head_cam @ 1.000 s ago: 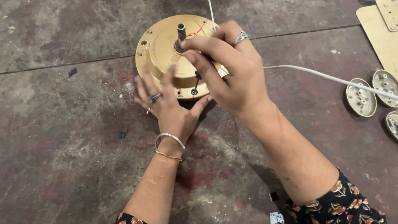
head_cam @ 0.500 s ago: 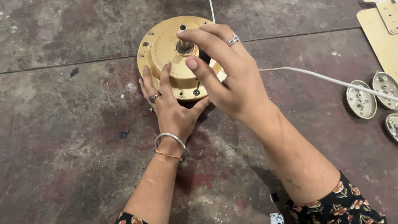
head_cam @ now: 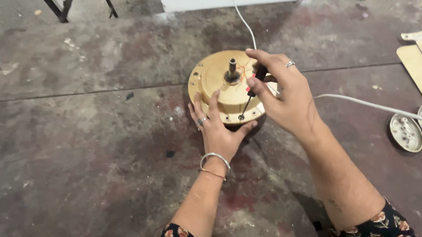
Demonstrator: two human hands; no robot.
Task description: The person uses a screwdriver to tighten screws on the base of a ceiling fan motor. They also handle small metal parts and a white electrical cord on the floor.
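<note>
Two hands work on a round gold motor on the floor.

The right hand (head_cam: 282,94) holds a thin screwdriver (head_cam: 250,93) with a dark handle, and its tip points down at the near edge of the gold motor (head_cam: 217,77). The left hand (head_cam: 217,128) lies open and flat, pressing on the near side of the motor to keep it from moving. The motor sits on the stained concrete floor (head_cam: 71,146), with a short metal rod (head_cam: 232,68) sticking up from its middle. A white wire (head_cam: 373,107) runs from the motor off to the right, past three little round metal caps (head_cam: 405,132). I think the tip sits in a screw hole, but it is too small to be sure. The tip could slip off and poke the left fingers just beside it, if the hand pushes crooked.
</note>
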